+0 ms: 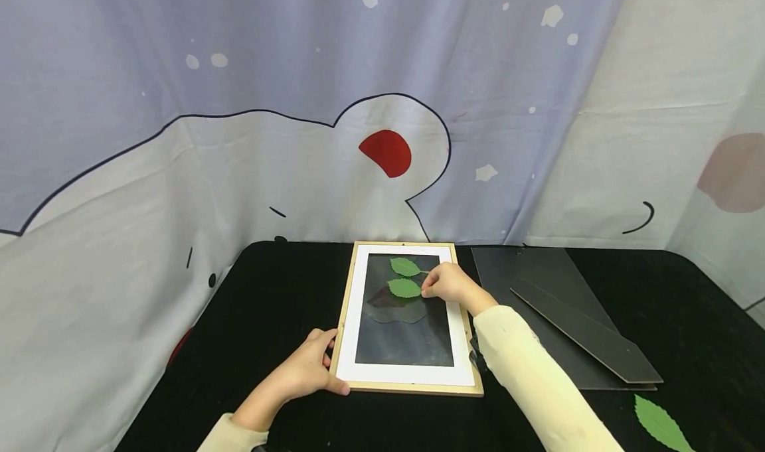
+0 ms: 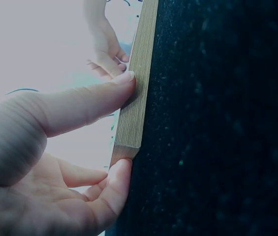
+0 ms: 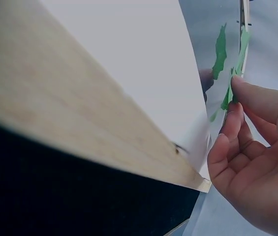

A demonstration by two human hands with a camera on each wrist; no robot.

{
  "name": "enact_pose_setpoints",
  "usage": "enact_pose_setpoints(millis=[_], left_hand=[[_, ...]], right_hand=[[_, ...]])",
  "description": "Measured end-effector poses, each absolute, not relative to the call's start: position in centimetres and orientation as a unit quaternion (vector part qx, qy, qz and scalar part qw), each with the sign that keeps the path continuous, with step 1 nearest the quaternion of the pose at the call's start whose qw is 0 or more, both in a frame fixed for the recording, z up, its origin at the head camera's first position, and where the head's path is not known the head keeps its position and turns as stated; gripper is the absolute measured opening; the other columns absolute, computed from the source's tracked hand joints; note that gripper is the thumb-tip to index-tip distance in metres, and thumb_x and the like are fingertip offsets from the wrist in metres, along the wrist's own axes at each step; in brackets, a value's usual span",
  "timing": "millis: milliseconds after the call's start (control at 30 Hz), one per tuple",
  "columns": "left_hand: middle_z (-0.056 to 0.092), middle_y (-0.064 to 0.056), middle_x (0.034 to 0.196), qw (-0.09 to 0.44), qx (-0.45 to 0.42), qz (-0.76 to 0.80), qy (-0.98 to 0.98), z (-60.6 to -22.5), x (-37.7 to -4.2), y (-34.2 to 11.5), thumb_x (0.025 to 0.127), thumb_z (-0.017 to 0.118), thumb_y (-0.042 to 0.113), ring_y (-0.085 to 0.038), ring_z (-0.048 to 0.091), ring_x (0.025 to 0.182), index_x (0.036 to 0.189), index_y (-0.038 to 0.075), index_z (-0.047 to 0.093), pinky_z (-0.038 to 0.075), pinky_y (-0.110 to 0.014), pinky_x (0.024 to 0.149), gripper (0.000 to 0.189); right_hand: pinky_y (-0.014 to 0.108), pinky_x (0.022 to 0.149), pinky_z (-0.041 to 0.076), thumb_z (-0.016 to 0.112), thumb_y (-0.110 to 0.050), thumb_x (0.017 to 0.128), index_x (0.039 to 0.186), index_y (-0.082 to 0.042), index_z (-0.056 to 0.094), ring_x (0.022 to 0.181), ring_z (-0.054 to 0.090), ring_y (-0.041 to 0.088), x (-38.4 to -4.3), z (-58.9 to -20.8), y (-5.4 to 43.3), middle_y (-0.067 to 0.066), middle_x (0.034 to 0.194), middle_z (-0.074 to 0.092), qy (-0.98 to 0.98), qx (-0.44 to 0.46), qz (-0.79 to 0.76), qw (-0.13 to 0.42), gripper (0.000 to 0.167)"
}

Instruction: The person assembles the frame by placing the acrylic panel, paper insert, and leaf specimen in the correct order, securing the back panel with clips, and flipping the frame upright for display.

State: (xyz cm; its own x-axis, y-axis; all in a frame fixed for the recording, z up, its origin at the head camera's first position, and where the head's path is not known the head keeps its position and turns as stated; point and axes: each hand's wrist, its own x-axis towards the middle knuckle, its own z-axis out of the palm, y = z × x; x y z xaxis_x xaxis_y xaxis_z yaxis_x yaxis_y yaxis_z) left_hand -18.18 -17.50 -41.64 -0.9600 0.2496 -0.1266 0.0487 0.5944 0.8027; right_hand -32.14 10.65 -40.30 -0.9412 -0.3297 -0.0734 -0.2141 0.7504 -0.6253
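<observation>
A light wooden picture frame (image 1: 412,389) lies on the black table, its white mat (image 1: 412,374) bordering a dark, shiny middle panel. My left hand (image 1: 305,369) grips the frame's near left corner. In the left wrist view the thumb presses one side of the wooden corner (image 2: 143,54), with a fingertip at its end. My right hand (image 1: 451,284) reaches over the far right part of the panel and pinches the stem end of a green serrated leaf (image 1: 404,288) between thumb and fingertip. Just beyond it, a second green leaf (image 1: 404,267) points the same way, its stem toward the right hand.
Right of the picture frame lie a large dark board (image 1: 532,273) and a narrower board piece (image 1: 588,332) overlapping it. Another green leaf (image 1: 662,424) rests near the table's front right. A printed curtain (image 1: 269,180) hangs along the table's back edge.
</observation>
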Motion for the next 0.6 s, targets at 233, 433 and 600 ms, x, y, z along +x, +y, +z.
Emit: enact_pose_setpoints(millis=[233,433,600], left_hand=[[0.045,-0.013,0.106,0.113,0.086,0.444,0.885,-41.59,-18.11,-17.50,0.052,0.090,-0.002,-0.022,0.046,0.079,0.137,-0.011,0.041,0.041,-0.030,0.065,0.098],[0.045,-0.013,0.107,0.114,0.086,0.444,0.884,-41.69,-18.16,-17.55,0.052,0.090,-0.002,-0.022,0.046,0.079,0.137,-0.011,0.041,0.041,-0.030,0.065,0.098],[0.045,-0.013,0.107,0.116,0.084,0.447,0.883,-41.71,-18.19,-17.57,0.052,0.090,-0.002,-0.022,0.046,0.079,0.137,-0.010,0.041,0.041,-0.030,0.065,0.099]], right_hand=[[0.028,0.067,0.046,0.074,-0.007,0.081,0.080,-0.004,0.075,0.069,0.055,0.013,-32.34,-40.57,10.74,0.002,0.075,0.070,0.935,-0.147,-0.311,0.090,0.004],[0.028,0.068,0.047,0.075,-0.007,0.081,0.080,-0.003,0.075,0.069,0.055,0.013,-32.43,-40.82,10.79,0.002,0.075,0.070,0.937,-0.145,-0.306,0.090,0.004],[0.028,0.068,0.047,0.075,-0.008,0.080,0.080,-0.002,0.075,0.069,0.055,0.012,-32.45,-40.88,10.77,0.002,0.074,0.069,0.936,-0.140,-0.311,0.092,0.006]])
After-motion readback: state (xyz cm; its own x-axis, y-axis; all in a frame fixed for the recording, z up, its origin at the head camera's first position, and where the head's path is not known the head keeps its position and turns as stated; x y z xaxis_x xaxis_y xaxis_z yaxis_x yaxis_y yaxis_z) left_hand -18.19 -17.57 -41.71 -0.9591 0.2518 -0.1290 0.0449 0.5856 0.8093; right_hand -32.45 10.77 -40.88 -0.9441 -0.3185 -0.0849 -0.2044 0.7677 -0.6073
